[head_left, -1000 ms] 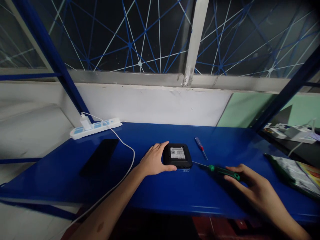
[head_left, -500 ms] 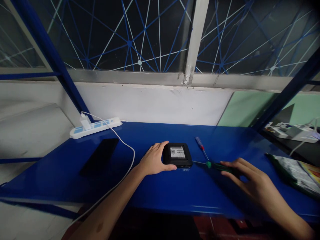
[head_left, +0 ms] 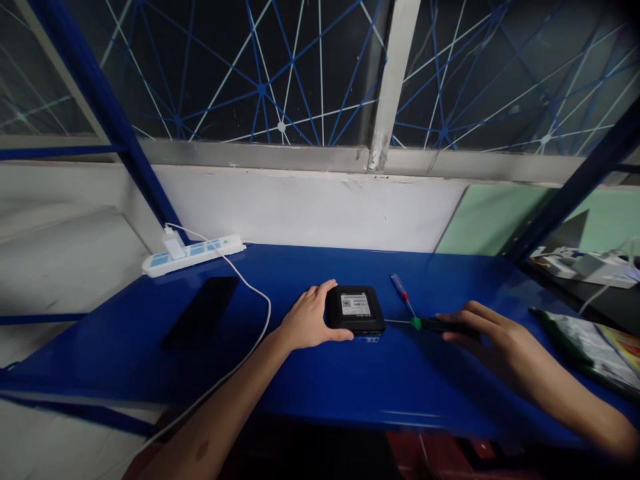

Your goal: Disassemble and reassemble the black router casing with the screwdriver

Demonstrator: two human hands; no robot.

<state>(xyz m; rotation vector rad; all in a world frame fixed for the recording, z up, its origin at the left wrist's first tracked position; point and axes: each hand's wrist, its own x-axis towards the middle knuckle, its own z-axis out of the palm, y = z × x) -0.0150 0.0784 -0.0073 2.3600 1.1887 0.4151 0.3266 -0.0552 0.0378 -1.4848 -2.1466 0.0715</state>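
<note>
My left hand (head_left: 311, 319) grips the left side of a small black box (head_left: 367, 325) with a white label on top, thumb along its front edge and fingers at its back corner. My right hand (head_left: 483, 330) is closed on the dark handle of a green-collared screwdriver (head_left: 416, 323). That screwdriver lies level, its thin shaft pointing left, with the tip at the box's right side; whether it touches is hard to tell. Just behind its collar rests a second screwdriver (head_left: 399, 287) with a clear purple and red handle.
On the blue table (head_left: 320, 393), a black flat object (head_left: 200, 313) lies at the left. A white power strip (head_left: 197, 255) with a plugged-in charger sits behind it, and its white cable (head_left: 267, 313) runs forward beside my left arm. At right lies a shiny packet (head_left: 595, 347).
My right hand has shifted slightly left and up, and the screwdriver in it now lies more level. My left hand and the black box have stayed in place.
</note>
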